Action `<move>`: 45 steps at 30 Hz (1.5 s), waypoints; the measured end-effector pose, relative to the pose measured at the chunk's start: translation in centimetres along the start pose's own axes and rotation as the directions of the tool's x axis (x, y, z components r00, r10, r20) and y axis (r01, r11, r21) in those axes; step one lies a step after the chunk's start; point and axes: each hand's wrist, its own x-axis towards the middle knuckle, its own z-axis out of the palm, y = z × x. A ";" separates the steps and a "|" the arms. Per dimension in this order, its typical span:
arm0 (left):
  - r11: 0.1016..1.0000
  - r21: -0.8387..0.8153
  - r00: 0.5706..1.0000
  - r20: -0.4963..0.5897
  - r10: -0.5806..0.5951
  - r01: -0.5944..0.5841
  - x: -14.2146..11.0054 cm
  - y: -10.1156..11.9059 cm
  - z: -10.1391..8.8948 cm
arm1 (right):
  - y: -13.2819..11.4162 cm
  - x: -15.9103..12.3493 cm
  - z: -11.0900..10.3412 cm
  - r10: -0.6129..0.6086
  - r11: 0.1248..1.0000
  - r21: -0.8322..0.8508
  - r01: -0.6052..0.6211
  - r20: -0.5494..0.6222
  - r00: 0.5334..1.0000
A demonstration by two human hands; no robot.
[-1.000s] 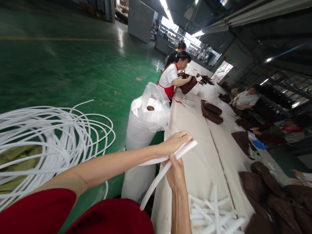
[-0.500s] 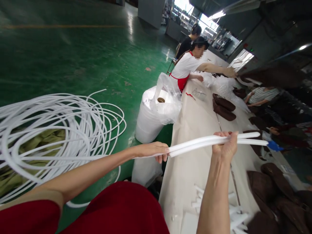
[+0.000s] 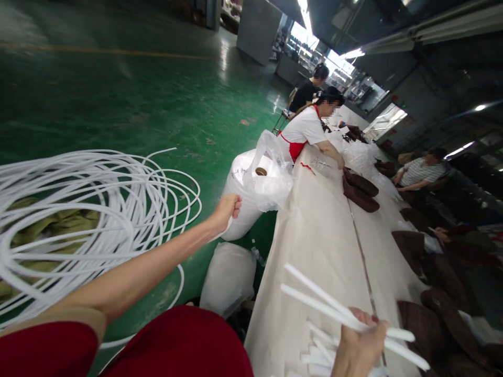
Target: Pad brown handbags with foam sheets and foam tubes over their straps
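Note:
My left hand (image 3: 228, 210) is closed in a fist around a long white foam cord, a bit of which shows under the wrist. Over the table, my right hand (image 3: 365, 335) grips two short white foam rods (image 3: 314, 301), which stick out on both sides of the palm and spread slightly apart at the left end. Below that hand, several cut white rods (image 3: 316, 358) lie in a loose pile on the cream-covered table (image 3: 314, 225). To the left, a big tangled coil of white cord (image 3: 157, 209) rests over olive-green cloth (image 3: 58, 225).
A plastic-wrapped white roll (image 3: 241, 209) stands beside the table, with a white bag (image 3: 228, 277) nearer me. Brown slippers (image 3: 359, 188) and more brown pieces (image 3: 440, 324) lie on the table. A co-worker in a red apron (image 3: 310, 131) leans over its far side.
My hands have moved apart: the right went down toward the rod pile with the two rods, the left rose off them toward the wrapped roll. The co-worker's outstretched arm has come down to the table.

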 end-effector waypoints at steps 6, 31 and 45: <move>1.000 0.009 0.926 0.378 0.006 -0.010 -1.8 -0.4 5.8 | 5.9 -5.7 8.2 0.368 0.928 -0.169 -0.332 0.269 0.890; 0.836 0.544 0.618 0.683 -0.390 -0.074 -2.6 -0.9 -1.1 | 2.8 2.6 15.9 0.172 0.980 0.064 -0.190 0.211 0.962; 0.846 0.525 0.796 0.549 -0.254 -0.092 -3.7 -4.1 -1.0 | 1.5 4.8 14.6 0.097 0.992 0.064 -0.107 0.143 0.985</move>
